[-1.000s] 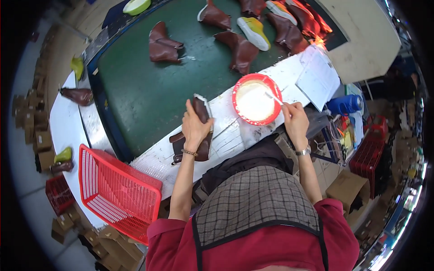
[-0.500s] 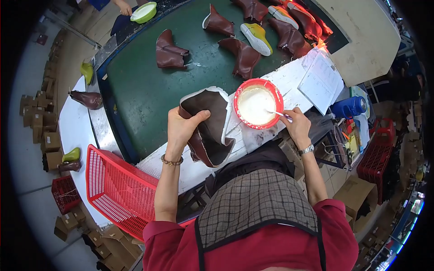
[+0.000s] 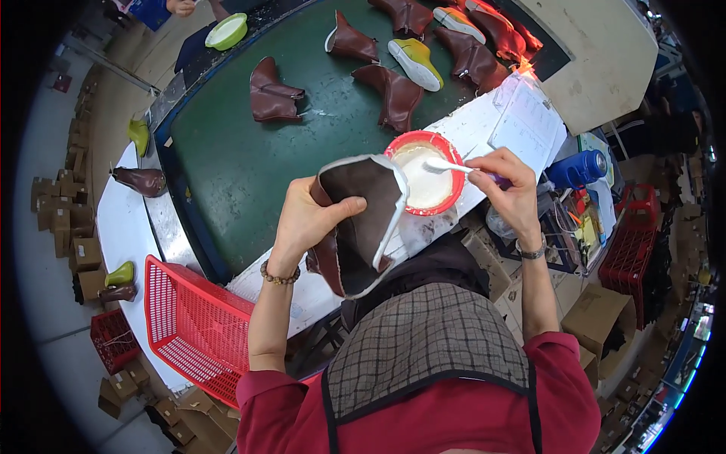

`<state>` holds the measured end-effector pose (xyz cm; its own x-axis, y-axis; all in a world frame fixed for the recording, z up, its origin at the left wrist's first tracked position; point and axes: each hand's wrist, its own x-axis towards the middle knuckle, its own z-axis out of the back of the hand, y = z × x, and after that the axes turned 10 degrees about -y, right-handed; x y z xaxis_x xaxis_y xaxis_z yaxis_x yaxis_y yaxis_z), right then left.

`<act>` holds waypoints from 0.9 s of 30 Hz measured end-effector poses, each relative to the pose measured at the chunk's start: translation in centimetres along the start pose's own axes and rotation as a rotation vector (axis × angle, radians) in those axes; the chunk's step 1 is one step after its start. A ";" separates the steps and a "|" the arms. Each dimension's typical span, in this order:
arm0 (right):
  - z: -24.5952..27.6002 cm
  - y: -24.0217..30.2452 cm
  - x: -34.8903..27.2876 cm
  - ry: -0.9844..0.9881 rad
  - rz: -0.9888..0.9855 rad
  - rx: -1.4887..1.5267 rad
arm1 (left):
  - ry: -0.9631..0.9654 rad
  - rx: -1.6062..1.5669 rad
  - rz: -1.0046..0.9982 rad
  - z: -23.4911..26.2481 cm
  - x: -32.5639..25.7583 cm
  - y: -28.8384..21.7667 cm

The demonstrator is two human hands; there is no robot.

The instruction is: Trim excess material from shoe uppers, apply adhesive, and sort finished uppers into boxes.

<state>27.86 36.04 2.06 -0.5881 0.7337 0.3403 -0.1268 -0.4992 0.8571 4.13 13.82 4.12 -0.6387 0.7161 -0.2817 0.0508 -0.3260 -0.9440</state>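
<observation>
My left hand [image 3: 306, 222] grips a brown leather boot upper [image 3: 361, 219] with a pale glued rim, held up sole side toward me above the white bench edge. My right hand [image 3: 510, 187] pinches a small brush [image 3: 454, 166], its white bristles resting over a red bowl of white glue [image 3: 425, 181]. The bowl sits on the bench just right of the held boot upper.
A green conveyor belt [image 3: 249, 166] carries several brown boot uppers [image 3: 272, 94] and a yellow-soled one [image 3: 414, 62]. A red plastic basket [image 3: 193, 325] stands at lower left. Papers [image 3: 533, 113], a blue bottle [image 3: 578, 168] and a red crate [image 3: 635, 250] lie to the right. Another person's hand [image 3: 181, 6] shows at the top.
My left hand picked the boot upper off the bench, raised it and turned its sole side toward me. My right hand kept the brush at the glue bowl.
</observation>
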 end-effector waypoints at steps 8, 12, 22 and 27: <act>-2.3 2.5 4.3 0.202 0.465 -0.132 | 0.140 0.096 -0.066 1.4 -0.4 0.1; -3.1 2.5 3.2 0.123 0.462 -0.156 | -0.052 0.000 -0.076 2.2 -1.4 -0.9; -3.8 2.9 3.4 0.177 0.397 -0.125 | 0.075 0.080 -0.030 4.0 -0.7 -0.4; -6.3 3.7 6.0 0.206 0.387 0.013 | 0.182 -0.057 -0.008 3.1 -0.1 0.7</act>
<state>18.85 35.74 4.84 -0.7378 0.3856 0.5540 0.1434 -0.7125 0.6869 1.86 11.57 4.02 -0.4899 0.8202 -0.2955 0.0926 -0.2881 -0.9531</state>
